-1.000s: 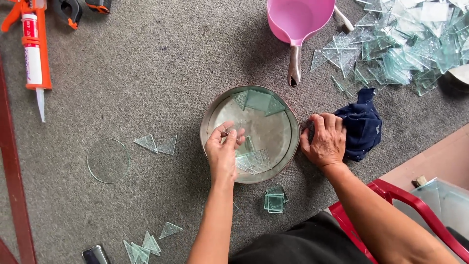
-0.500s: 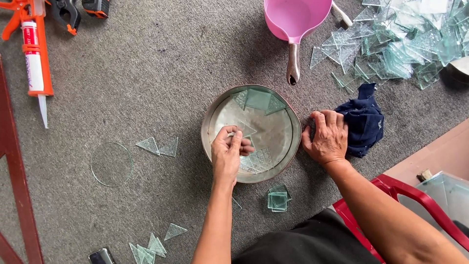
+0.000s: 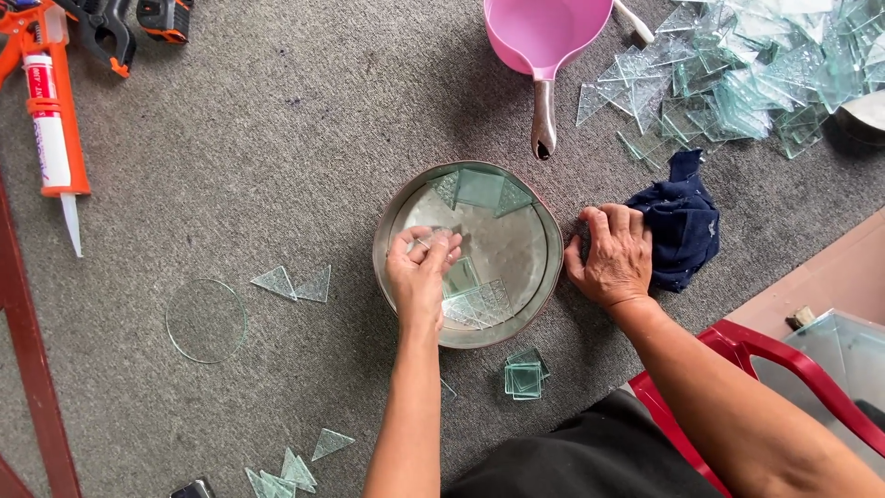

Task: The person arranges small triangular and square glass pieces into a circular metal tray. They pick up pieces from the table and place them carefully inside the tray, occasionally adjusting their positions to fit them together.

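Two hands: both bare, both over a grey carpeted floor (image 3: 277,138), seen from above.
Left hand (image 3: 419,277): over the round metal pan (image 3: 546,277), fingertips pinched on a small clear glass piece (image 3: 426,242) held just above the pan's floor.
Right hand (image 3: 613,258): palm down on the carpet just outside the pan's right rim, fingers curled loosely and grasping nothing; the fingertips touch the edge of a dark blue cloth (image 3: 684,221).
Pan contents: shallow water and several flat glass pieces; square and triangular pieces (image 3: 481,189) lie at the far side, one small square (image 3: 461,277) near the middle, one larger textured piece (image 3: 479,304) at the near side.
Glass squares, stacked (image 3: 525,376): on the carpet just in front of the pan, apart from it.
Glass triangles, pair (image 3: 297,283): on the carpet to the left of the pan.
Glass disc (image 3: 206,320): clear, round, flat on the carpet further left, near the pair of triangles.
Glass triangles, loose group (image 3: 295,466): at the near edge of the floor, left of the forearm.
Glass offcuts, heap (image 3: 737,74): many clear shards piled at the far right.
Pink scoop (image 3: 548,32): plastic, handle pointing toward the pan, well short of its rim.
Caulking gun (image 3: 51,120): orange frame with a white cartridge, far left, nozzle pointing toward the viewer.
Clamps (image 3: 129,23): black and orange, top left corner.
Red plastic chair (image 3: 784,378): lower right, partly under the right forearm.
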